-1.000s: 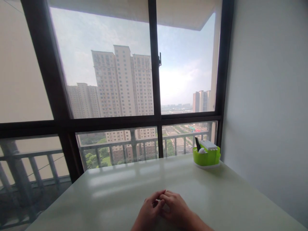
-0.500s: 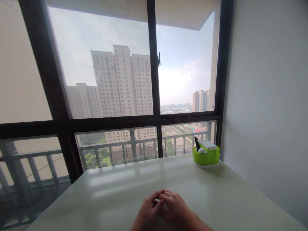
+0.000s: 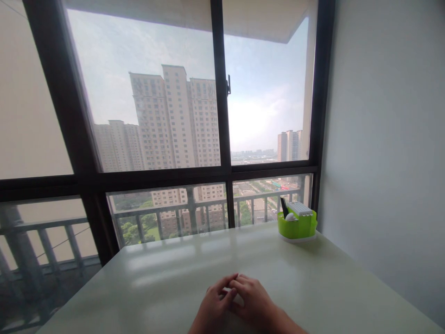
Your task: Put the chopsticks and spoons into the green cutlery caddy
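Resting at lower centre, my left hand (image 3: 213, 308) and right hand (image 3: 253, 302) touch fingertips, loosely curled, gripping nothing I can make out. Pale glossy surface (image 3: 167, 283) lies open to its edges. Lime-green plastic caddy (image 3: 297, 226) sits right of centre, well apart. Nothing moved since earlier. No legible writing.

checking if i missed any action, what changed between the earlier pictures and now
Almost nothing. The left hand and right hand still rest together on the table, fingers touching; whether they hold anything cannot be told. Only the view drifted slightly, so the window frame and the green organizer sit a touch further left. The organizer keeps its place at the far right corner.
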### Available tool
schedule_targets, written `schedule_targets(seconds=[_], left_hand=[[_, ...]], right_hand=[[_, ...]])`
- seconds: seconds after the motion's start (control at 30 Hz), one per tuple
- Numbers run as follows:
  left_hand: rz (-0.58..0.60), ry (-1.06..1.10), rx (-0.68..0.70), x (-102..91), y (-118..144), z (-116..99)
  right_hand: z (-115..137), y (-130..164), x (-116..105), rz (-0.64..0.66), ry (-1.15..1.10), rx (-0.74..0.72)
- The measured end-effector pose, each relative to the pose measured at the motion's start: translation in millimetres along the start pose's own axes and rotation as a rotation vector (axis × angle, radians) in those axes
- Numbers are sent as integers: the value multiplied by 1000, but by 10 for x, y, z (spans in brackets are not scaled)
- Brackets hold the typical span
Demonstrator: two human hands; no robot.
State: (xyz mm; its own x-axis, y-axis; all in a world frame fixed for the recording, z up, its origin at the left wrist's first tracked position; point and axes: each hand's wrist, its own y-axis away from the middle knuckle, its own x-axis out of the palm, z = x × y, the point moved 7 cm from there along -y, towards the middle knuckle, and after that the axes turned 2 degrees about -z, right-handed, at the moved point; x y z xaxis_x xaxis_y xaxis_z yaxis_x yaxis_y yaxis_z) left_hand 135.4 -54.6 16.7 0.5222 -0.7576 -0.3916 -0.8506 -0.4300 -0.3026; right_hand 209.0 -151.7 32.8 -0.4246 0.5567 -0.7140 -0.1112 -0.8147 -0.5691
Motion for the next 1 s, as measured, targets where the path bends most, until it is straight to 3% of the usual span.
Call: schedule_targets(seconds=[1.0], left_hand=[[17, -22, 3, 0, -9, -4]], right_hand=[[3, 2, -11, -9, -11, 0]])
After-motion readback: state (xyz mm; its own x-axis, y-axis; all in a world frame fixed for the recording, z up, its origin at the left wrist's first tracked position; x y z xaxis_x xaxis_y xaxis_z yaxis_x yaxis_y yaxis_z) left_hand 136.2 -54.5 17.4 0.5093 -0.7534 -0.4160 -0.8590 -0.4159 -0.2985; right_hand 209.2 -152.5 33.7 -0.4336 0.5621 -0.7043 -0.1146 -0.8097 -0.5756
